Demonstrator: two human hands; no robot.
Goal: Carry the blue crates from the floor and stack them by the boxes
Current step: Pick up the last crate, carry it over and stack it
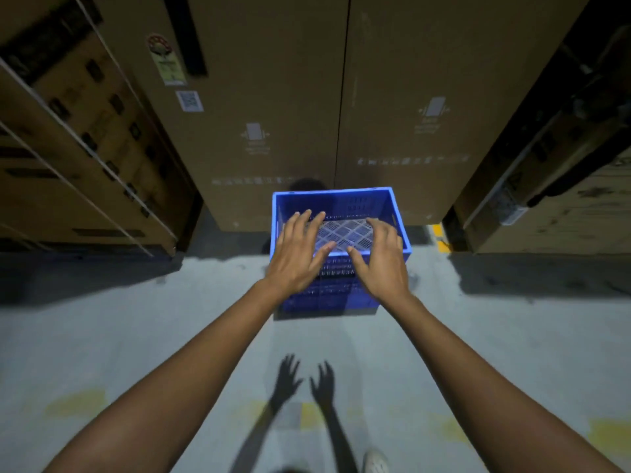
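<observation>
A blue slotted plastic crate [341, 206] stands on the grey floor right in front of two tall brown cardboard boxes [290, 114]. It is open-topped and holds nothing. Both my arms reach forward over it. My left hand [297, 254] hovers above the crate's near left rim with the fingers spread and straight. My right hand [384, 262] hovers above the near right rim, fingers also spread. Neither hand grips anything. The hands hide part of the near wall, and their shadows fall on the floor below.
More strapped cardboard boxes [78, 158] stand on the left. A dark rack or pallet load [553, 158] stands on the right. Faded yellow floor markings [440, 240] run beside the crate and across the concrete [136, 336] near my shoe [375, 460].
</observation>
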